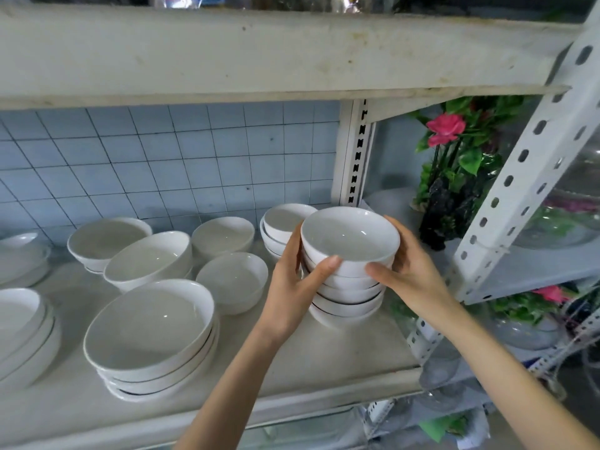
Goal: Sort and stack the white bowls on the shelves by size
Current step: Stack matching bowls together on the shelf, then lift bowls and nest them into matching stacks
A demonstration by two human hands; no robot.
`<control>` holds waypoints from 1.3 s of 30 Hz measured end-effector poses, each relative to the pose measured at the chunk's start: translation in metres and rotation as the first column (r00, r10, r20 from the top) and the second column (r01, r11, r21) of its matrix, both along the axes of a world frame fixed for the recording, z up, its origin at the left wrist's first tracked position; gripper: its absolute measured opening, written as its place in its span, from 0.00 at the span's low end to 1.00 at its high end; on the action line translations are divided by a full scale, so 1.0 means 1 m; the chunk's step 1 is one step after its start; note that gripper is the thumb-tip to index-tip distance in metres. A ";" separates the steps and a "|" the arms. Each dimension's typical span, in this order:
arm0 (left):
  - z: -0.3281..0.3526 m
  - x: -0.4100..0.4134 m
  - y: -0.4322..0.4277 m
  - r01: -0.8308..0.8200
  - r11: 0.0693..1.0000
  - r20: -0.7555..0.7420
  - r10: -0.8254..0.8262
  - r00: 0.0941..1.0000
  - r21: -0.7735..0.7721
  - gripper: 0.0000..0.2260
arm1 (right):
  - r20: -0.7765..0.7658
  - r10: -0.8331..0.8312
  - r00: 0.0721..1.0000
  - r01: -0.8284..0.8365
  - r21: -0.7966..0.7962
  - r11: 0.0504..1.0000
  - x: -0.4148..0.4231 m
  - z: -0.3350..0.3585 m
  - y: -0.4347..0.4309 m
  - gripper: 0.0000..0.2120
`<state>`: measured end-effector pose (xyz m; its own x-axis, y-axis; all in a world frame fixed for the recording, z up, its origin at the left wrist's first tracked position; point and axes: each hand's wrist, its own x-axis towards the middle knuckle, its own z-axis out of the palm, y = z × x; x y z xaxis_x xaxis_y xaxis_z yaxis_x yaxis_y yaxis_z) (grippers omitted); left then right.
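Both hands grasp a stack of small bowls (349, 297) at the right end of the shelf (324, 355). The left hand (292, 284) curls round its left side and the right hand (412, 271) round its right, with both thumbs on the top bowl's near wall. Another small stack (281, 222) stands just behind. A lone bowl (232, 280) sits left of it, and a stack of wide bowls (149, 336) lies nearer, further left. Flowers (446, 128) stand far right.
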<state>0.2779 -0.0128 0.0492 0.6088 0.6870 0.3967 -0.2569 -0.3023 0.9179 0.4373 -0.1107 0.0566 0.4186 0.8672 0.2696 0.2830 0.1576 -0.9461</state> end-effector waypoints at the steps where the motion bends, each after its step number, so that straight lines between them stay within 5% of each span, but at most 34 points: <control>1: 0.000 0.000 0.000 0.000 1.000 -0.009 0.000 1.000 0.002 0.24 | 0.005 0.003 1.000 -0.003 -0.004 1.000 0.000 0.000 -0.001 0.49; 18: 0.008 -0.012 -0.013 -0.007 1.000 -0.131 0.004 0.991 -0.019 0.22 | -0.026 0.049 0.998 -0.049 -0.023 0.999 -0.001 0.020 -0.004 0.63; 22: 0.013 -0.022 -0.013 0.004 0.998 -0.257 0.012 0.966 0.061 0.23 | 0.093 0.053 0.994 -0.050 -0.033 0.998 -0.002 0.039 -0.002 0.52; 25: 0.024 -0.033 -0.013 0.022 0.992 -0.373 0.028 0.927 0.127 0.25 | 0.183 0.062 0.981 -0.052 -0.059 0.997 0.001 0.051 0.004 0.36; 29: 0.044 -0.047 0.002 -0.033 0.978 -0.503 0.135 0.853 0.206 0.43 | 0.277 0.125 0.953 -0.091 -0.132 0.987 0.003 0.072 0.021 0.32; 34: 0.069 -0.054 0.043 -0.021 0.942 -0.635 0.243 0.734 0.336 0.33 | 0.356 0.174 0.918 -0.099 -0.220 0.970 0.015 0.094 0.054 0.34; 39: 0.070 -0.044 0.089 0.075 0.921 -0.773 0.274 0.572 0.382 0.35 | 0.346 0.266 0.900 -0.139 -0.351 0.926 0.030 0.098 0.093 0.33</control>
<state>0.2340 0.0759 0.1195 0.7238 0.6900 -0.0071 0.5802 -0.6030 0.5475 0.4677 -0.0176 0.1545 0.1447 0.9866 0.0753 0.6246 -0.0320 -0.7803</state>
